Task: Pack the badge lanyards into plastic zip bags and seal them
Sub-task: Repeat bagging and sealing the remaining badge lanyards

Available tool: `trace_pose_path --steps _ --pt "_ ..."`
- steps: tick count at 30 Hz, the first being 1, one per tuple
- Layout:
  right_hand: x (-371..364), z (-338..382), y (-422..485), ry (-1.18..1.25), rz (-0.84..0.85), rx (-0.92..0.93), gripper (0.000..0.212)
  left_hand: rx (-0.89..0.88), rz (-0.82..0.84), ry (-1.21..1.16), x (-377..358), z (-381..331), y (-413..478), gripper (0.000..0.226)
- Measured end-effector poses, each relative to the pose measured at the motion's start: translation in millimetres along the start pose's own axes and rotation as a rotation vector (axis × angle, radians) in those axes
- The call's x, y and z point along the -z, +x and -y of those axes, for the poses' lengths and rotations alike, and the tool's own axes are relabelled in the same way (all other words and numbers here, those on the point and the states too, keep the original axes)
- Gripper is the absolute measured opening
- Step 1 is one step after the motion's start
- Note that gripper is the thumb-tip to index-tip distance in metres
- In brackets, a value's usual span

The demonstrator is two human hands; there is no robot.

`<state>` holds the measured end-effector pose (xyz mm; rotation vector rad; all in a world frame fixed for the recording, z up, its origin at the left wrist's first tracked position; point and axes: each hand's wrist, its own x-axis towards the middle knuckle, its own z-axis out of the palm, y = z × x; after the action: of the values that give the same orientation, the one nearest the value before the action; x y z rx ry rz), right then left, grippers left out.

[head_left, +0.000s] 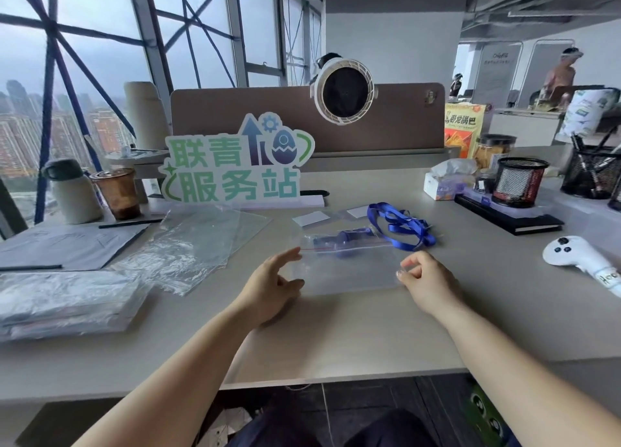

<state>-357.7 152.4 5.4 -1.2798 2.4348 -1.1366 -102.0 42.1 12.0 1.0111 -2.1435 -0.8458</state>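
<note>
Grey desk (pixel 336 339) by tall windows (pixel 100 59) fills my head view; a clear zip bag (pixel 349 275) lies flat mid-desk, a bunched lanyard (pixel 342 239) showing through its far zip edge, a loose lanyard (pixel 403 224) just beyond. My left hand (pixel 272 288) sits at the bag's left edge, fingers relaxed and apart, holding nothing; my right hand (pixel 426 278) meets the right edge, fingertips curled, whether pinching plastic I cannot tell.
</note>
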Motion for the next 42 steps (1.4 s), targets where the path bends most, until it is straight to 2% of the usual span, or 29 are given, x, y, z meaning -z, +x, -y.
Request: trace_pose_path --steps 5,7,9,10,13,15,17,20,23,27,28,30,31,32,34,36,38,42 --pt "5 6 0 -0.225 0.047 0.019 0.009 0.074 -0.008 0.195 2 4 4 0.056" --pt "6 8 -1 -0.259 0.048 0.031 0.011 0.083 -0.050 0.232 1 4 6 0.044" --pt "10 10 -1 -0.235 0.068 0.051 0.017 -0.001 -0.100 0.314 0 4 5 0.030" --pt "14 10 -1 -0.218 0.106 0.057 0.024 -0.066 -0.072 0.396 0 4 3 0.032" --pt "26 6 2 -0.294 0.241 0.110 0.041 -0.186 0.173 0.613 -3 2 -3 0.074" --pt "28 2 5 -0.329 0.263 0.187 0.040 -0.205 0.217 0.637 -4 5 -3 0.100" --pt "23 -2 10 -0.300 0.232 0.292 0.030 -0.201 0.226 0.628 -5 5 0 0.111" --pt "16 -4 15 -0.262 0.158 0.401 0.012 -0.170 0.233 0.622 -7 3 6 0.114" --pt "15 -1 16 -0.057 0.175 0.351 0.012 -0.137 0.194 0.584 -8 3 12 0.095" --pt "18 7 18 0.239 0.279 0.241 0.004 -0.113 0.092 0.533 -6 -1 18 0.044" --pt "21 7 19 0.272 0.335 0.235 0.008 -0.096 0.062 0.498 -5 -1 18 0.035" --pt "25 2 20 0.220 0.457 0.242 0.035 -0.080 0.047 0.385 -3 2 17 0.020" --pt "25 0 20 0.165 0.481 0.247 0.046 -0.098 0.055 0.317 -2 5 18 0.012" --pt "23 -3 22 0.136 0.476 0.252 0.047 -0.124 0.069 0.257 -1 8 17 0.003" --pt "17 -5 25 0.169 0.412 0.267 0.026 -0.142 0.075 0.170 2 10 15 0.010" --pt "12 -2 25 0.238 0.365 0.271 0.005 -0.116 0.095 0.105 6 11 13 0.028" --pt "8 2 27 0.331 0.360 0.230 0.006 -0.088 0.102 0.069 9 15 13 0.040" --pt "-1 12 40 0.370 0.289 0.157 0.008 0.034 -0.093 -0.083 2 10 27 0.015"
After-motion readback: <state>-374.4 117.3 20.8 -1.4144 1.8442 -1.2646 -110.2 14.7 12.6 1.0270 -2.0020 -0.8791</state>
